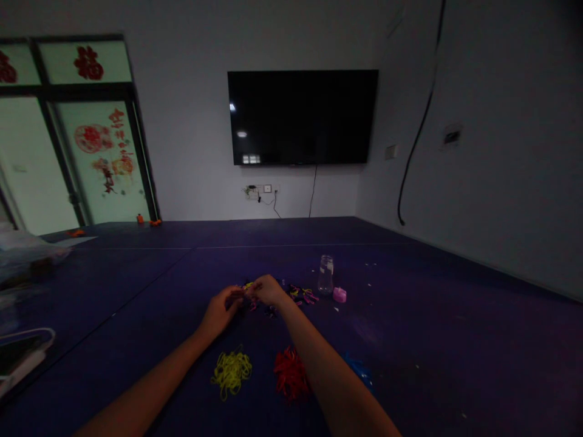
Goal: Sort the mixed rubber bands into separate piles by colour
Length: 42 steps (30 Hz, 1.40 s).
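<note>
My left hand (223, 308) is at the left end of a mixed heap of small elastic bands (298, 294), its fingers stretched toward my right hand and its thumb apart from them. My right hand (268, 289) bends down over the same heap with its fingertips pinched together; whatever is between them is too small to make out. Nearer to me lie a yellow pile of bands (231, 372), a red pile of bands (290, 373) and a blue pile of bands (359, 370). My right forearm partly covers the red and blue piles.
A clear bottle (325, 276) stands right of the heap, with a pink cap (339, 295) beside it. White scraps dot the purple tabletop (410, 340). At the left edge lie a white-edged device (25, 358) and clear plastic (27, 255). Behind hangs a television (303, 118).
</note>
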Each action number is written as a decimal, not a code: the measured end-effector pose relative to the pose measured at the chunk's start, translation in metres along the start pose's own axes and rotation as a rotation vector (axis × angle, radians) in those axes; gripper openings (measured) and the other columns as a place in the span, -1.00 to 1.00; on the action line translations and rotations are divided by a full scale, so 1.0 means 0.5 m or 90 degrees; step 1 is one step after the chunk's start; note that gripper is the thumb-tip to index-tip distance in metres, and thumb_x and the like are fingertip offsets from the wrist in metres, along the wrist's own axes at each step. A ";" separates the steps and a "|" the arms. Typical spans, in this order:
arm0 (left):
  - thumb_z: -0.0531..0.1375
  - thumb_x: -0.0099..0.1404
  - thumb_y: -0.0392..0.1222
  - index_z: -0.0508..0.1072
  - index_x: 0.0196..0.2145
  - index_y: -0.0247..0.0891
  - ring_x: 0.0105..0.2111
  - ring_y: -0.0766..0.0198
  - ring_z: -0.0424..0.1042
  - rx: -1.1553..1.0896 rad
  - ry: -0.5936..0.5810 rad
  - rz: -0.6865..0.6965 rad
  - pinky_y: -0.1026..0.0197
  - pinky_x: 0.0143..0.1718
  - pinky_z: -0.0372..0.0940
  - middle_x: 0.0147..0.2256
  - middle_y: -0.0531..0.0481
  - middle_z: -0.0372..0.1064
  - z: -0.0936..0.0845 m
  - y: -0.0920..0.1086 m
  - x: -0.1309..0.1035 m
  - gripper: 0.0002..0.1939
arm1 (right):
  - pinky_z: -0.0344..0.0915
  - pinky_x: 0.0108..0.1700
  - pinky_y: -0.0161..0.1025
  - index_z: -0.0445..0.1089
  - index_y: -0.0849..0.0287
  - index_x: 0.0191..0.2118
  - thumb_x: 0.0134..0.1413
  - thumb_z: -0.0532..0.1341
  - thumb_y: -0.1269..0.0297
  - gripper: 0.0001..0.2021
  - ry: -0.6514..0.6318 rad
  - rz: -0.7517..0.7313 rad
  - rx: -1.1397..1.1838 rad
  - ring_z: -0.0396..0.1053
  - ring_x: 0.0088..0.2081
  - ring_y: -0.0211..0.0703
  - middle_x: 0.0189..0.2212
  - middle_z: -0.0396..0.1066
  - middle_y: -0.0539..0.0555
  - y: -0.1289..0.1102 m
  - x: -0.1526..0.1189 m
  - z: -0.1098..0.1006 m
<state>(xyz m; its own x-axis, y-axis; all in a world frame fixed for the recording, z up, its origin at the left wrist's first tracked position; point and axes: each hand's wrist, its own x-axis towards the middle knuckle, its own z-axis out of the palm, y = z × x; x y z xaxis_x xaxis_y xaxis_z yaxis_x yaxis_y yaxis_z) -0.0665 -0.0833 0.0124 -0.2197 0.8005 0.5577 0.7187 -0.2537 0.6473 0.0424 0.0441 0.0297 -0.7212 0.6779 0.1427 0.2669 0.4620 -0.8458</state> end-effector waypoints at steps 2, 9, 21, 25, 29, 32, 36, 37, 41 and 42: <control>0.11 0.18 -0.09 0.41 -0.18 -0.25 -0.23 0.16 0.47 -0.022 0.009 -0.021 0.09 -0.14 0.34 -0.21 -0.12 0.48 0.000 -0.003 0.002 -0.72 | 0.19 -0.55 -0.44 0.48 0.27 -0.58 -0.21 0.24 0.48 -0.92 -0.005 0.006 0.026 0.32 -0.61 -0.33 -0.67 0.42 0.00 0.003 0.003 0.005; 0.16 0.11 -0.11 0.43 -0.18 -0.27 -0.28 0.15 0.49 -0.081 0.010 -0.072 0.07 -0.17 0.37 -0.24 -0.12 0.50 0.005 -0.017 0.005 -0.69 | 0.21 -0.55 -0.43 0.47 0.25 -0.59 -0.28 0.20 0.57 -0.87 -0.019 0.014 0.087 0.30 -0.64 -0.34 -0.70 0.40 -0.03 0.016 0.015 0.026; 0.25 0.03 -0.05 0.42 -0.15 -0.29 -0.28 0.13 0.49 -0.141 -0.001 -0.105 0.07 -0.19 0.37 -0.28 -0.12 0.51 0.009 -0.023 0.006 -0.57 | 0.22 -0.55 -0.45 0.50 0.25 -0.46 -0.28 0.21 0.57 -0.82 -0.028 0.000 0.127 0.31 -0.63 -0.36 -0.60 0.46 -0.01 0.010 0.005 0.027; 0.26 0.01 -0.04 0.42 -0.15 -0.29 -0.29 0.12 0.49 -0.142 0.009 -0.097 0.07 -0.20 0.37 -0.29 -0.11 0.51 0.009 -0.025 0.005 -0.55 | 0.22 -0.54 -0.45 0.51 0.26 -0.40 -0.25 0.22 0.54 -0.80 -0.022 -0.004 0.103 0.34 -0.59 -0.35 -0.56 0.48 0.02 0.008 0.003 0.028; 0.24 0.03 -0.04 0.44 -0.16 -0.29 -0.32 0.14 0.49 -0.105 0.018 -0.090 0.12 -0.25 0.38 -0.33 -0.10 0.51 0.003 -0.024 0.005 -0.57 | 0.24 -0.48 -0.45 0.52 0.25 -0.40 -0.24 0.24 0.51 -0.82 -0.008 -0.008 0.055 0.38 -0.52 -0.32 -0.50 0.51 0.05 0.011 0.005 0.030; 0.20 0.07 -0.02 0.43 -0.14 -0.30 -0.35 0.15 0.49 -0.094 0.026 -0.101 0.15 -0.31 0.38 -0.37 -0.09 0.50 -0.002 -0.023 0.006 -0.58 | 0.24 -0.46 -0.43 0.53 0.24 -0.42 -0.26 0.25 0.50 -0.83 0.013 -0.006 0.005 0.41 -0.47 -0.27 -0.47 0.52 0.06 0.014 0.006 0.026; 0.17 0.08 -0.01 0.43 -0.16 -0.32 -0.36 0.16 0.49 -0.096 0.043 -0.123 0.17 -0.34 0.38 -0.38 -0.08 0.49 -0.004 -0.021 0.007 -0.59 | 0.24 -0.41 -0.41 0.53 0.21 -0.45 -0.32 0.25 0.54 -0.80 0.037 -0.008 -0.059 0.44 -0.41 -0.22 -0.46 0.53 0.06 0.012 0.005 0.012; 0.18 0.07 -0.01 0.43 -0.18 -0.32 -0.36 0.15 0.49 -0.096 0.043 -0.127 0.17 -0.35 0.37 -0.38 -0.08 0.49 -0.004 -0.020 0.007 -0.60 | 0.24 -0.39 -0.40 0.53 0.19 -0.46 -0.34 0.26 0.55 -0.79 0.042 -0.010 -0.071 0.44 -0.39 -0.20 -0.45 0.53 0.06 0.010 0.004 0.008; 0.19 0.06 -0.03 0.45 -0.24 -0.31 -0.36 0.15 0.49 -0.102 0.032 -0.135 0.16 -0.33 0.37 -0.40 -0.08 0.49 -0.004 -0.014 0.006 -0.65 | 0.25 -0.38 -0.39 0.53 0.17 -0.45 -0.35 0.27 0.55 -0.78 0.055 -0.024 -0.095 0.45 -0.36 -0.17 -0.40 0.53 0.09 0.001 0.000 -0.001; 0.19 0.07 -0.03 0.45 -0.26 -0.31 -0.36 0.15 0.49 -0.104 0.031 -0.135 0.15 -0.32 0.37 -0.40 -0.08 0.49 -0.005 -0.011 0.006 -0.66 | 0.25 -0.39 -0.39 0.53 0.18 -0.44 -0.32 0.26 0.55 -0.78 0.052 -0.028 -0.093 0.45 -0.37 -0.18 -0.41 0.53 0.10 -0.001 -0.001 -0.001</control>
<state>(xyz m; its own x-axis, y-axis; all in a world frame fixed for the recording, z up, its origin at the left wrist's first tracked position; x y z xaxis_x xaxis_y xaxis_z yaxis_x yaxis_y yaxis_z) -0.0727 -0.0808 0.0116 -0.3887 0.8191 0.4219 0.5381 -0.1699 0.8256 0.0429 0.0435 0.0303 -0.6808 0.6973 0.2242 0.3314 0.5662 -0.7547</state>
